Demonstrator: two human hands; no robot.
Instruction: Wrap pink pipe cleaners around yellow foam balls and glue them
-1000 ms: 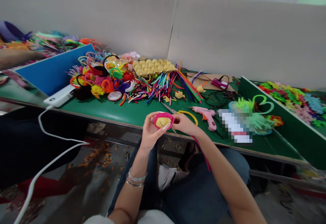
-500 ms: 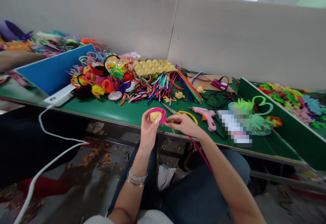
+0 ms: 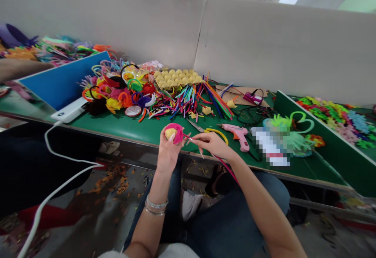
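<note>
My left hand [image 3: 168,150] is closed round a small yellow ball [image 3: 170,132] half wrapped in a pink pipe cleaner [image 3: 176,131]. My right hand [image 3: 212,143] pinches the free length of that pipe cleaner just right of the ball; the pink strand runs on down past my right wrist toward my lap. Both hands hover over the near edge of the green table [image 3: 129,127]. Scissors [image 3: 194,125] and a yellow pipe cleaner loop [image 3: 219,132] lie just behind my right hand.
A pink glue gun [image 3: 238,133] lies right of my hands. Behind are a heap of coloured pipe cleaners [image 3: 188,97], a yellow egg tray [image 3: 176,77], finished flowers [image 3: 117,89] and a blue board [image 3: 61,82]. A white cable [image 3: 58,187] hangs off the table at left.
The pink pipe cleaner loop has tightened round the yellow ball, covering more of it. My left hand turned the ball and shifted it slightly left; my right hand pulled the strand taut.
</note>
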